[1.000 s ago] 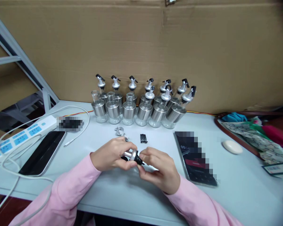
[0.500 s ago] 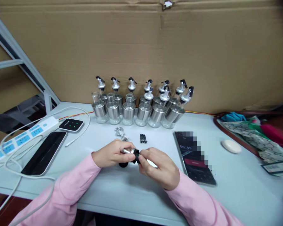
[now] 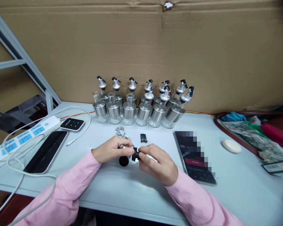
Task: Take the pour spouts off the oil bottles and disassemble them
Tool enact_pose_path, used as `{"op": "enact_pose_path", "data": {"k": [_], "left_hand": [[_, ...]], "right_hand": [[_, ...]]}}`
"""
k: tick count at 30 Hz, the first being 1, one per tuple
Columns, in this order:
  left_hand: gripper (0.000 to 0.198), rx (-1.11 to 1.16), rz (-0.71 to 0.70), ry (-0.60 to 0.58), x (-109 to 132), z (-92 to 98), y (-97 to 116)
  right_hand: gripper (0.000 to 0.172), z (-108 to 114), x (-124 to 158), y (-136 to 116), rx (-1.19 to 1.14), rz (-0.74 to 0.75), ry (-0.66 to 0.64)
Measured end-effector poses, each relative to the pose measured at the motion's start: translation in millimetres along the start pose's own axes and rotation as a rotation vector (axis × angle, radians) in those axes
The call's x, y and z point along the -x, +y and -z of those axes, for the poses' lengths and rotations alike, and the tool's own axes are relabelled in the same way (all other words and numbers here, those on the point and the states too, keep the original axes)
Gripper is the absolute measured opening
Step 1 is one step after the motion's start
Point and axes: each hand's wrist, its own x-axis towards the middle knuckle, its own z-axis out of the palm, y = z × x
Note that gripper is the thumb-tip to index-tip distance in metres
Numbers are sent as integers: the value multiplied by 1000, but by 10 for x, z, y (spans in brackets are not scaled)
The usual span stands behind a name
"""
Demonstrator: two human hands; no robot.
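My left hand is closed around a silver pour spout, part of which the fingers hide. At the spout's right end is a ribbed black stopper, and the fingertips of my right hand pinch it. A round black piece lies on the table just under my left fingers. Beyond that hand lie loose silver spout tops. Several small black levers rest side by side behind my right hand. Farther back stand glass oil bottles with steel sleeves, some fitted with pourers.
A phone with a lit screen lies to the right, with a white oval object beyond it. On the left are a dark phone, a small black-faced device, a power strip and white cables. Cardboard walls the back.
The spout and black stopper have turned slightly between my hands, and the round black piece on the table shows more fully. Both hands keep their grip.
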Motion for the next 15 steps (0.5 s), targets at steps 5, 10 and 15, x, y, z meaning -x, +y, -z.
{"op": "enact_pose_path", "data": {"k": [5, 10, 15], "left_hand": [[35, 6, -36, 411, 39, 217, -110], [35, -254, -45, 673, 6, 363, -251], [35, -454, -31, 701, -67, 307, -436]], "right_hand": [[29, 87, -55, 15, -68, -144, 112], [32, 104, -27, 24, -78, -192, 84], [28, 65, 0, 7, -71, -204, 31]]}}
